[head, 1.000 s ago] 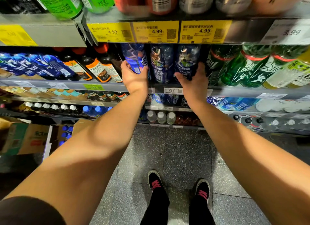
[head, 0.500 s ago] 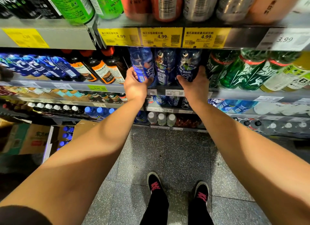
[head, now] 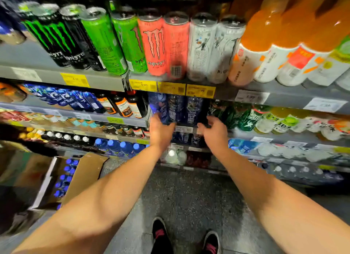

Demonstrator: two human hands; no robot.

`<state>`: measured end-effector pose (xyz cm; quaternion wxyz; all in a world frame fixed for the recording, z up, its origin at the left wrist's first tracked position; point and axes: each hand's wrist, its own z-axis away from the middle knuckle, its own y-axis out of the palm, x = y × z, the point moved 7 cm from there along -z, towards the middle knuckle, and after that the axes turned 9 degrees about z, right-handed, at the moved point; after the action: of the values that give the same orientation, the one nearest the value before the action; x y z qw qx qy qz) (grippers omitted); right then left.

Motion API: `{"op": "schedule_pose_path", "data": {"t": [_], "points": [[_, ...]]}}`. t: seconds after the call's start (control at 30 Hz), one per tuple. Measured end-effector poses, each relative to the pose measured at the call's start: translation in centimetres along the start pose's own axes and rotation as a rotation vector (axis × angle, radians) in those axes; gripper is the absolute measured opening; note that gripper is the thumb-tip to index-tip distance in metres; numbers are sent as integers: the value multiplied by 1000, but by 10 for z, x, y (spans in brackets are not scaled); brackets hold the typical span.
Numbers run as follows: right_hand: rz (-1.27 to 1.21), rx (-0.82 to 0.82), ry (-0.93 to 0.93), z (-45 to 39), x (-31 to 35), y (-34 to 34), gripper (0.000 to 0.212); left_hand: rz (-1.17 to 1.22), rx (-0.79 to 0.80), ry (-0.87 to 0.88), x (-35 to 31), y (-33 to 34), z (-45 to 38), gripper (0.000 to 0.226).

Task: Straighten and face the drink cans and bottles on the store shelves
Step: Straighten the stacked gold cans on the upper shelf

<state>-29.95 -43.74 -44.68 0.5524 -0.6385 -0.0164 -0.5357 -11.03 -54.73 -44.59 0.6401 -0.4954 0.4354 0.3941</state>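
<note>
Both hands dropped lower vs. earlier. L hand [head: 161, 129] fingers touch leftmost blue bottle [head: 160, 107], grip unclear; R hand [head: 214, 129] loose, holds nothing. Bottles upright, just above hands; L nearer.

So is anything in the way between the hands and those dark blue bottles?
Nothing visible is. The left hand is already at the leftmost of the dark blue bottles, and the right hand is at the right side of the row. Whether the fingers actually grip a bottle is too blurred to tell.
</note>
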Motion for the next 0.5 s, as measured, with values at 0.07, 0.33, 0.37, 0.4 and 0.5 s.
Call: {"op": "schedule_pose_path", "data": {"t": [0.07, 0.33, 0.37, 0.4, 0.5], "points": [[-3, 30, -41, 7, 17, -26, 56, -38, 62, 27, -25, 4, 13, 58], [85, 92, -339, 45, 92, -136, 39, -50, 184, 157, -149, 1, 70, 38], [65, 107, -349, 51, 100, -150, 37, -28, 203, 183, -167, -2, 77, 34], [49, 114, -367, 55, 108, -163, 35, -13, 232, 216, -185, -5, 82, 30], [-1, 101, -445, 66, 136, -205, 27, -62, 293, 353, -243, -18, 97, 23]]}}
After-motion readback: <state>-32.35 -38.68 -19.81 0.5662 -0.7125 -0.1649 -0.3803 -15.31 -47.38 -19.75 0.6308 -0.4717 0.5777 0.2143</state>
